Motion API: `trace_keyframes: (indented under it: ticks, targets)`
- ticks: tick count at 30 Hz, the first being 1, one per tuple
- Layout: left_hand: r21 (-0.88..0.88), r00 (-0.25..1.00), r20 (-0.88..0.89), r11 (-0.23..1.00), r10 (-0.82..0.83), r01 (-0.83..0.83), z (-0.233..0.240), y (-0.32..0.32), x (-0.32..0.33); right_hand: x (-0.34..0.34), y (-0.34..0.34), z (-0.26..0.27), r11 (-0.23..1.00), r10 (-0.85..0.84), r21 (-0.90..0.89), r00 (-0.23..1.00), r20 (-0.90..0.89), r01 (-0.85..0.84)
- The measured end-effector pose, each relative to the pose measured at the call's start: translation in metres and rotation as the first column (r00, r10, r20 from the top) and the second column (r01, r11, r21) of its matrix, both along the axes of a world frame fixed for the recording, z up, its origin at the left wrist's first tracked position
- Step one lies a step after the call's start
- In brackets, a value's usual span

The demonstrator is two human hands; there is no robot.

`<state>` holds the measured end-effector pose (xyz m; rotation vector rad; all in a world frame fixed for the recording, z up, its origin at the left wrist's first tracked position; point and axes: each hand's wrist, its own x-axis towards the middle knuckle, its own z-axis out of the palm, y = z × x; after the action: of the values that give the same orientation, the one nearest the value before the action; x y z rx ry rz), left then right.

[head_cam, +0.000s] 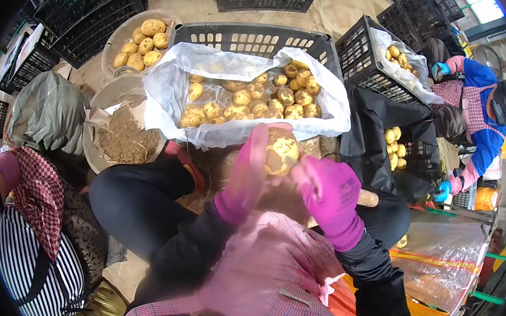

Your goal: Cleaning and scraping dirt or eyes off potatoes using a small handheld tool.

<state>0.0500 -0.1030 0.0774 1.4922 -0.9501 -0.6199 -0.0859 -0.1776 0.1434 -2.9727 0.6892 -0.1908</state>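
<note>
Both of my hands wear pink knit gloves and meet over my lap. A large potato (pixel 282 153), yellow with brown soil patches, is held in my left hand (pixel 246 175), with the palm along its left side. My right hand (pixel 331 196) is blurred, its fingers curled at the potato's lower right edge; whether they grip anything is unclear. Just beyond is a black plastic crate (pixel 250 38) lined with a white sheet (pixel 170 76). Inside it lie many soil-marked potatoes (pixel 257 106), heaped mostly along the near side and the right.
At left stand a tub of cleaner potatoes (pixel 145 45) and a tub of soil and straw (pixel 126 140). A crate with a white liner (pixel 366 46) and a black-lined crate (pixel 364 122) are at right. One person (pixel 479 101) sits far right, another (pixel 34 238) close left.
</note>
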Motion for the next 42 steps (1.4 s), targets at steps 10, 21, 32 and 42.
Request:
trace_keyframes:
  ticks: [10, 21, 32, 42]
  targets:
    - [0.134, 0.733, -0.678, 0.989, 0.048, 0.059, 0.029, -0.004, -0.008, 0.001, -0.002, -0.012, 0.984, 0.041, -0.176, 0.989, 0.145, -0.015]
    - [-0.009, 0.993, 0.112, 0.999, 0.032, -0.031, -0.024, -0.008, -0.017, -0.030, -0.001, -0.047, 0.947, 0.008, 0.292, 0.916, 0.402, -0.137]
    - [-0.051, 0.975, 0.188, 0.992, 0.120, -0.112, -0.015, -0.009, -0.021, -0.008, 0.015, -0.018, 0.996, -0.093, 0.022, 0.990, 0.105, 0.092]
    - [-0.057, 0.968, 0.243, 0.997, 0.063, -0.050, -0.008, -0.008, -0.013, -0.015, 0.000, -0.021, 0.988, -0.140, 0.113, 0.937, 0.321, 0.109]
